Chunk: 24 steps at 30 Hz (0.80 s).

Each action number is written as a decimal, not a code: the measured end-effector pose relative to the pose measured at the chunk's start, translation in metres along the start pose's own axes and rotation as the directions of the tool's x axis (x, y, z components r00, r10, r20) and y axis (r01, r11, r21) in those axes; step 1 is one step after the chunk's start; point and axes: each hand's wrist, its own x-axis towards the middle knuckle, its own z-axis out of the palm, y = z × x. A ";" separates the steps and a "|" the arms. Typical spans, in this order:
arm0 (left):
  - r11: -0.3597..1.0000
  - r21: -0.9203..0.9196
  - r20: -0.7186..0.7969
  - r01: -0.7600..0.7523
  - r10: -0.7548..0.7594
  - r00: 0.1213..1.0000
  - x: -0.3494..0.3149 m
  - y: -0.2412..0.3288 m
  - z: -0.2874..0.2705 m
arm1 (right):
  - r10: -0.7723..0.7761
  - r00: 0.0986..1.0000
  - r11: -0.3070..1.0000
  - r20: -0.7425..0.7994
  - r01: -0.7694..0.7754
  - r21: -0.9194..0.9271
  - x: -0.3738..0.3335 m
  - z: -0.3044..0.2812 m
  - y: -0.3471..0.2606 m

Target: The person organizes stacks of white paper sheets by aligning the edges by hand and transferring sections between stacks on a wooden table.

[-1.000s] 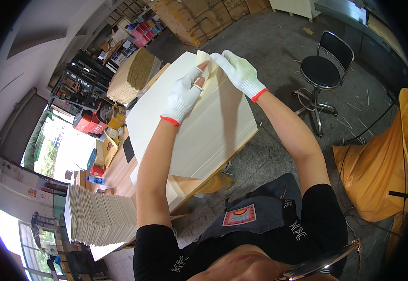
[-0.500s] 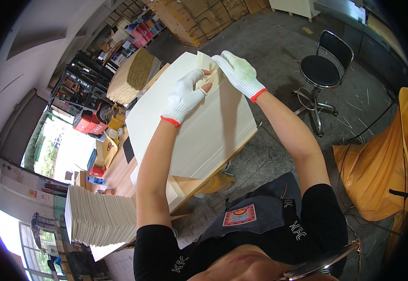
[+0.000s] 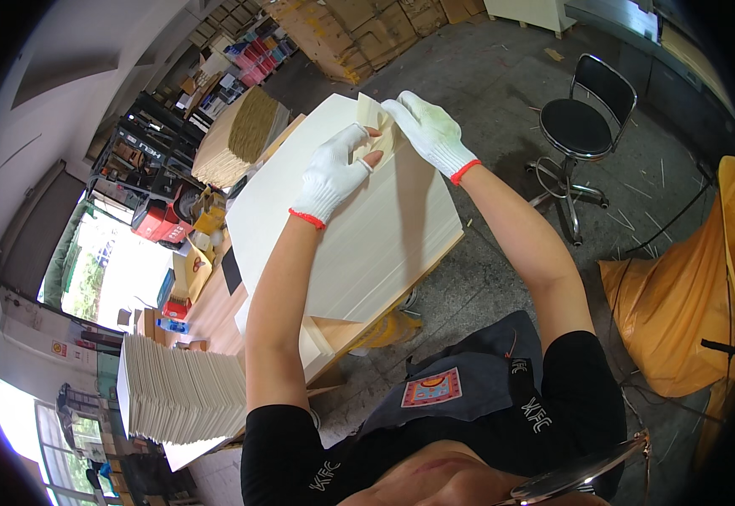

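Note:
A thick stack of large white paper sheets (image 3: 333, 223) lies on the wooden table. At its far right corner, a few cream-coloured sheet corners (image 3: 371, 110) bend upward. My left hand (image 3: 338, 171), in a white knitted glove with bare thumb and fingertip showing, rests on top of the stack beside the bent corners, thumb and forefinger apart. My right hand (image 3: 425, 131), in a white glove with greenish stains, curls its fingers over the same corner and grips the sheets there. Its fingertips are partly hidden.
Another stack of sheets (image 3: 183, 392) stands at the near left, and a brown-edged stack (image 3: 245, 135) farther back. Scissors (image 3: 198, 264) lie on the wooden table (image 3: 215, 308). To the right are a black swivel chair (image 3: 578, 128) and a large orange bag (image 3: 671, 312).
The bent sheet corners have shifted very slightly right. Both hands stay in almost the same place.

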 end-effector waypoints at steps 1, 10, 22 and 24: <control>1.000 0.005 0.006 0.015 -0.015 1.000 0.000 0.001 0.000 | 0.000 1.000 1.000 0.001 0.000 0.001 0.000 0.000 0.000; 0.998 -0.009 0.010 0.060 -0.060 0.998 -0.002 0.014 -0.006 | -0.010 1.000 0.999 -0.007 0.010 0.037 -0.002 -0.001 -0.001; 0.998 -0.002 0.015 0.064 -0.063 0.998 0.000 0.007 -0.002 | 0.010 1.000 1.000 0.008 -0.010 -0.004 -0.002 -0.004 -0.002; 0.998 -0.014 0.025 0.069 -0.069 0.997 -0.001 0.012 -0.004 | -0.017 1.000 1.000 -0.010 0.017 -0.002 -0.001 -0.002 0.001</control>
